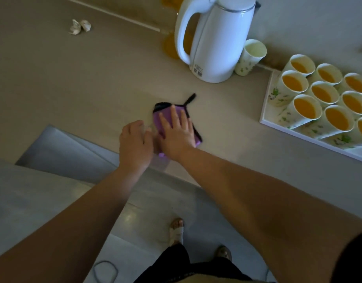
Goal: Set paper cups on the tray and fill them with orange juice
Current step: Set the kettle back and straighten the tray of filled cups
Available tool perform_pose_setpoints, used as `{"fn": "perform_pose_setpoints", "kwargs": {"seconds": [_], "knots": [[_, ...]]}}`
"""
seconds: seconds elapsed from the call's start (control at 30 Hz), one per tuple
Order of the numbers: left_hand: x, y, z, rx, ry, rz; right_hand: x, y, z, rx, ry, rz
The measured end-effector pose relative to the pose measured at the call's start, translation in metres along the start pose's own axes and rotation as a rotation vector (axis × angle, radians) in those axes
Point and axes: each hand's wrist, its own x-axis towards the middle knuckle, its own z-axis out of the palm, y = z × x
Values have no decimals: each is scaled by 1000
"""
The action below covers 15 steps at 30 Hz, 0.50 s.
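Several paper cups (pixel 306 108) filled with orange juice stand close together on a white tray (pixel 266 117) at the right. One empty paper cup (pixel 250 57) stands on the counter beside a white jug (pixel 214 37). My right hand (pixel 177 131) presses flat, fingers straight, on a purple cloth (pixel 158 120) with black trim on the counter. My left hand (pixel 135 142) rests just left of the cloth, fingers loosely bent, at the cloth's edge; whether it grips anything is hidden.
Bottles of orange liquid (pixel 169 45) stand behind the jug. Crumpled paper bits (pixel 80 26) lie at the far left of the beige counter (pixel 74 78). The counter's front edge runs below my hands, with tiled floor and my sandalled feet (pixel 177 231) beneath.
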Motion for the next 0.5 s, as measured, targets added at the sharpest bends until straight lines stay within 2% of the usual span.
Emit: {"fn": "perform_pose_setpoints", "kwargs": {"seconds": [0.1, 0.17, 0.23, 0.33, 0.4, 0.5], "knots": [[2, -3, -1, 17, 16, 74, -15, -25, 8, -221, -122, -363], [2, -3, 3, 65, -30, 121, -29, -2, 8, -216, -97, -507], [-1, 2, 11, 151, -101, 145, -45, 39, 3, -128, -75, -450], [-12, 11, 30, 267, -223, 346, -79, 91, -5, -71, -7, -177], [-22, 24, 42, 359, -263, 445, -103, 101, -5, 14, 21, -44], [-33, 38, 54, 523, -403, 383, -118, 99, 3, 77, 11, -21]]}}
